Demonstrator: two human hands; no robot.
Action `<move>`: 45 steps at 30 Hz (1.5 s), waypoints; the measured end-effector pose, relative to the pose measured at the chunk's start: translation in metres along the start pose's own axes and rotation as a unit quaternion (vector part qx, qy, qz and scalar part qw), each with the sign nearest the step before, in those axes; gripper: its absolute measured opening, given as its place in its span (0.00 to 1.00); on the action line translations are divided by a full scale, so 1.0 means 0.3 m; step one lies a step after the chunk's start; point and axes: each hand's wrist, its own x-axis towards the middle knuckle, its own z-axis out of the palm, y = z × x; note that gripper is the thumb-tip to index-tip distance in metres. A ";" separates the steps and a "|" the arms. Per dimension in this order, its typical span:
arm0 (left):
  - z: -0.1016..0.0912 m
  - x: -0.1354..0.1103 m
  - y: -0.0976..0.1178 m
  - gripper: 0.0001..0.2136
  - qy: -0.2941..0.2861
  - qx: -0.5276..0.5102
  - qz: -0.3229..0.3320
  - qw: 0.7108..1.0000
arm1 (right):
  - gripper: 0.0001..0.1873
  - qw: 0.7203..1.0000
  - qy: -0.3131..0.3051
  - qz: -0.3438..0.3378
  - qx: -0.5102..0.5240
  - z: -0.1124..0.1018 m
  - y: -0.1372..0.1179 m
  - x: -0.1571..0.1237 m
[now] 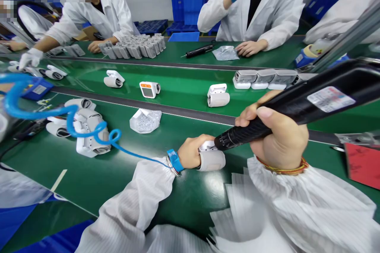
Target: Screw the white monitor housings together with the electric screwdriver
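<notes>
My left hand [191, 151] is closed around a small white device housing [211, 159] that rests on the green table. My right hand [279, 134] grips a black electric screwdriver [297, 104], and its tip touches the top of that housing. A blue wrist strap [175, 160] sits on my left wrist, with a coiled blue cord [71, 120] running off to the left. A clear bag of small screws [145, 120] lies just beyond my left hand.
A pile of white housings [89, 134] lies at the left. More units [218, 95] ride the conveyor belt [184, 87]. Across it, two people in white coats work, with a grey parts stack [133, 45] and another screwdriver [198, 50]. A red pad [363, 164] lies at the right.
</notes>
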 end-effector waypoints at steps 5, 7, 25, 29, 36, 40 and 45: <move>-0.003 0.002 0.004 0.18 -0.004 0.001 -0.007 1.000 | 0.08 1.000 -0.002 0.008 0.005 0.002 0.008 0.003; -0.005 0.003 0.004 0.18 -0.003 0.001 -0.008 1.000 | 0.08 1.000 -0.009 0.004 0.000 0.002 0.010 0.003; -0.097 0.074 -0.118 0.11 0.191 -0.187 -0.263 0.927 | 0.10 0.966 0.253 -0.035 -0.049 -0.278 0.051 0.269; -0.092 0.221 -0.125 0.12 0.209 -0.282 -0.294 0.889 | 0.13 0.954 0.260 0.001 -0.148 -0.352 0.088 0.297; -0.019 0.554 -0.111 0.18 0.268 -0.310 -0.249 0.877 | 0.09 0.935 0.269 0.019 -0.230 -0.373 0.115 0.301; 0.114 0.666 -0.101 0.28 0.235 -0.269 -0.225 0.907 | 0.09 0.935 0.262 0.015 -0.240 -0.380 0.122 0.306; 0.242 0.757 -0.081 0.26 0.114 0.043 -0.131 0.984 | 0.10 0.938 0.249 0.005 -0.242 -0.385 0.138 0.307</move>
